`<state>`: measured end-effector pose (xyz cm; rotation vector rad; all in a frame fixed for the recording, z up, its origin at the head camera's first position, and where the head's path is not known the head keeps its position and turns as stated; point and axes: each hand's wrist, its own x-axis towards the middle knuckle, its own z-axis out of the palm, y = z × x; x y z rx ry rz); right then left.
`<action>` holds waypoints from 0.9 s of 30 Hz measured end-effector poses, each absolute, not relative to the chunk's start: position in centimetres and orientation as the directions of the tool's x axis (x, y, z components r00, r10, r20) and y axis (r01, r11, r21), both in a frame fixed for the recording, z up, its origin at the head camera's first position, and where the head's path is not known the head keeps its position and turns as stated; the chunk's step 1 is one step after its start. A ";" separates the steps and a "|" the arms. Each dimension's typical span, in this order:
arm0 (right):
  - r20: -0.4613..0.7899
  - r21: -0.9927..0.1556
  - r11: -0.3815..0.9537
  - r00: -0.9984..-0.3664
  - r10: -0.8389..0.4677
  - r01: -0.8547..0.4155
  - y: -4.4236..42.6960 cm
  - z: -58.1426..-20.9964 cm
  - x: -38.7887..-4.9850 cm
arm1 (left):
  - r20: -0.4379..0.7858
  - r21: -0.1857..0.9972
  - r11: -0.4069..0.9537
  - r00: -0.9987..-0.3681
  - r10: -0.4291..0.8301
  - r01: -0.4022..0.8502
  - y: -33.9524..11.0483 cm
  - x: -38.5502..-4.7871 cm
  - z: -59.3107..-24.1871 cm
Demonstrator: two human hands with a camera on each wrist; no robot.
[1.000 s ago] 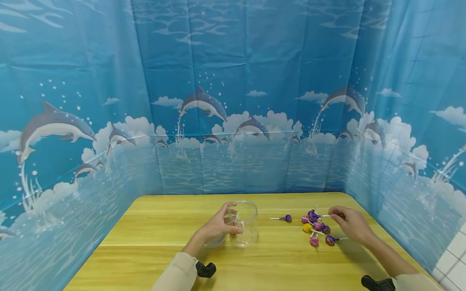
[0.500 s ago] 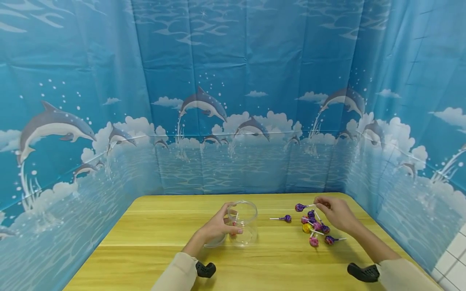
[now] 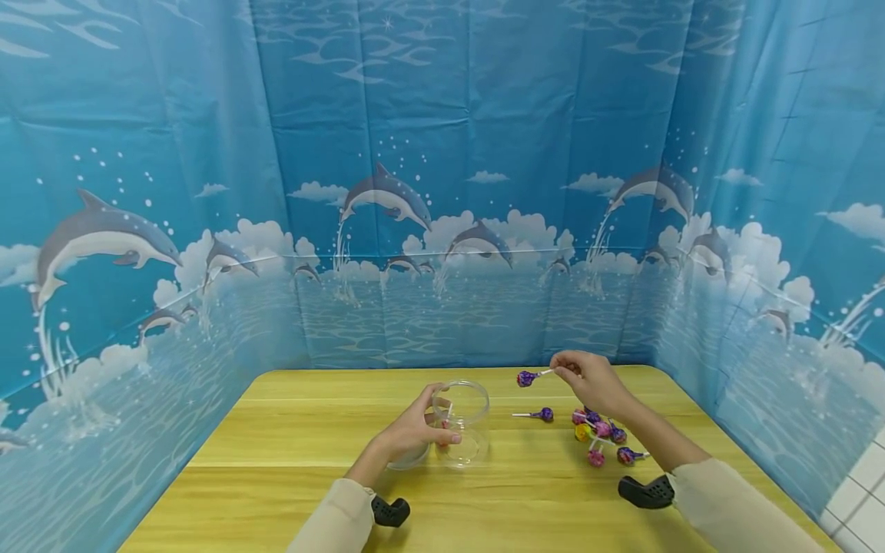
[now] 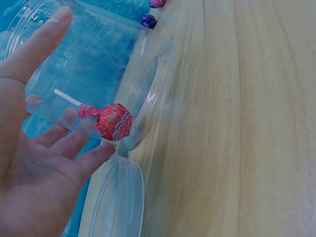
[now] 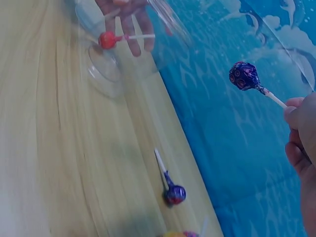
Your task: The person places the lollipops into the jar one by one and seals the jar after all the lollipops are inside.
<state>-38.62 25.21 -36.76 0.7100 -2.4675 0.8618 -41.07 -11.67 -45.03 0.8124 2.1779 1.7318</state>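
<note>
Blue dolphin-print curtain (image 3: 415, 322) on three sides, yellowish wood-grain table (image 3: 276, 438), white tiles (image 3: 857, 495) at lower right

Head cam: high, widest, faces forward and down over the table (image 3: 290, 438) to the curtain (image 3: 442, 153). Left wrist cam: tight on left fingers (image 4: 96, 159) and jar (image 4: 94, 64), rolled steeply. Right wrist cam: close on right fingers (image 5: 297, 157), also rolled, looks across table to jar. All three share the jar; head and right wrist share both sets of fingers.
</note>
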 end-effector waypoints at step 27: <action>0.545 -0.372 0.554 -0.659 -0.519 -0.745 15.3 -37.2 -40.6 | 0.137 0.952 0.153 -0.818 0.558 0.264 -11.6 -41.2 -45.0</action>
